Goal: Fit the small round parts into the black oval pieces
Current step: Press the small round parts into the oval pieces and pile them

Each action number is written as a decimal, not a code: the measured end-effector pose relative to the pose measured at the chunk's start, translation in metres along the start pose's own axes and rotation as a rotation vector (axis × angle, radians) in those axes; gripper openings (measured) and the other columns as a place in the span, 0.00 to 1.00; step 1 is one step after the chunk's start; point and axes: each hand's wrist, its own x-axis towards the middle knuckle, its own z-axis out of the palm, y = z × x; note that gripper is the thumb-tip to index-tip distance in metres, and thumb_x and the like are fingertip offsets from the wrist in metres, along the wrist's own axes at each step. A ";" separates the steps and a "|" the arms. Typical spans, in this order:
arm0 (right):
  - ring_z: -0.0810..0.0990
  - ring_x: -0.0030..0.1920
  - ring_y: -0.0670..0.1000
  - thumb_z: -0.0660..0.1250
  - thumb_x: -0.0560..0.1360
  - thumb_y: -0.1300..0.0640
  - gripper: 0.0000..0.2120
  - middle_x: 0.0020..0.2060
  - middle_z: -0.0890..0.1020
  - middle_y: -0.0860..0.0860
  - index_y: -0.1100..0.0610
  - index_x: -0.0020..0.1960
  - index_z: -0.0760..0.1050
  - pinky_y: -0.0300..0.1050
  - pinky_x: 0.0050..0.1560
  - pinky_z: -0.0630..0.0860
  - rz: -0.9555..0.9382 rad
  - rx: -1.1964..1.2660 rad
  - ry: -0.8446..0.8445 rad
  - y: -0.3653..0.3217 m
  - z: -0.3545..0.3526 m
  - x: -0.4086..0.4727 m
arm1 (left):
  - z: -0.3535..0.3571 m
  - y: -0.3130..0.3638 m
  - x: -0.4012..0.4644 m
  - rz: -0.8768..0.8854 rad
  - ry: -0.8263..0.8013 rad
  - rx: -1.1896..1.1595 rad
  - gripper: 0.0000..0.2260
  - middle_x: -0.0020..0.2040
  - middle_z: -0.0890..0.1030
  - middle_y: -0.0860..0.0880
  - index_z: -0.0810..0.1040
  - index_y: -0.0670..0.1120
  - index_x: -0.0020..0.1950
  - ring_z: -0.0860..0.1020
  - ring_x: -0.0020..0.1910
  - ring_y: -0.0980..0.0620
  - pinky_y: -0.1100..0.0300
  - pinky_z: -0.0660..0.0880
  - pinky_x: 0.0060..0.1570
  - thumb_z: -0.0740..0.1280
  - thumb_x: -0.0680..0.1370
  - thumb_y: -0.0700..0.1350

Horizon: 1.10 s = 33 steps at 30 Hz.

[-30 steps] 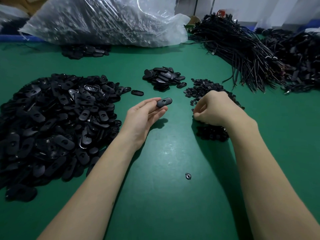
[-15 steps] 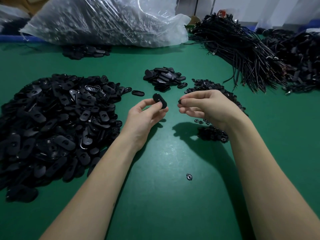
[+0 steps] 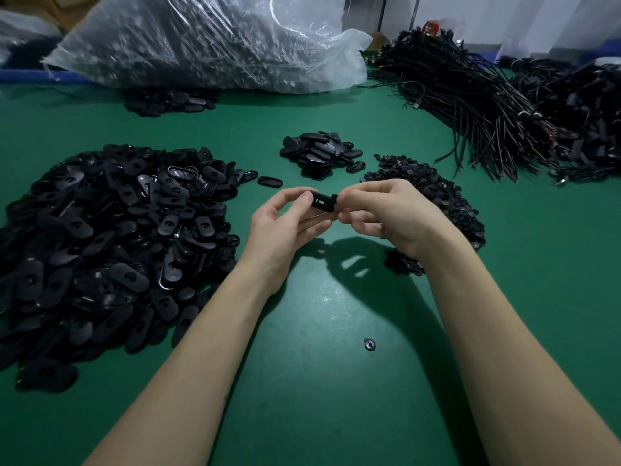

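Black oval piece (image 3: 322,202) is held above the green surface (image 3: 302,381), mid-frame, between both hands. Long axis runs roughly left-right, tilted slightly down toward the right; which face is up is too dark to tell.

Left hand (image 3: 285,227): grip is a pinch on the oval piece's left end, thumb on top, fingers curled under. Right hand (image 3: 386,213): fingertips (image 3: 346,198) pinched together at the piece's right end, touching it (presumably on a small round part, but it's hidden by the fingers, so can't confirm what that grip holds).

Outward from there:
- Pile of small round parts (image 3: 433,193) just behind and under the right hand.
- Small heap of oval pieces (image 3: 319,153) beyond the hands, well apart from the big one.
- Large heap of oval pieces (image 3: 107,237) left of the left forearm; one stray oval ring (image 3: 270,181) lies just beside its far-right edge.
- Single round part (image 3: 369,344) alone on the surface, between the forearms.
- Clear plastic bag (image 3: 208,42) of dark parts at the far edge, bundles of black cords (image 3: 477,105) far right.
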 end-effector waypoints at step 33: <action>0.80 0.29 0.42 0.73 0.78 0.60 0.02 0.35 0.84 0.48 0.58 0.48 0.84 0.33 0.27 0.72 -0.159 -0.199 0.144 0.002 0.009 0.000 | -0.003 -0.003 0.000 0.020 0.014 0.018 0.04 0.48 0.87 0.43 0.83 0.42 0.52 0.86 0.50 0.48 0.64 0.80 0.47 0.71 0.78 0.37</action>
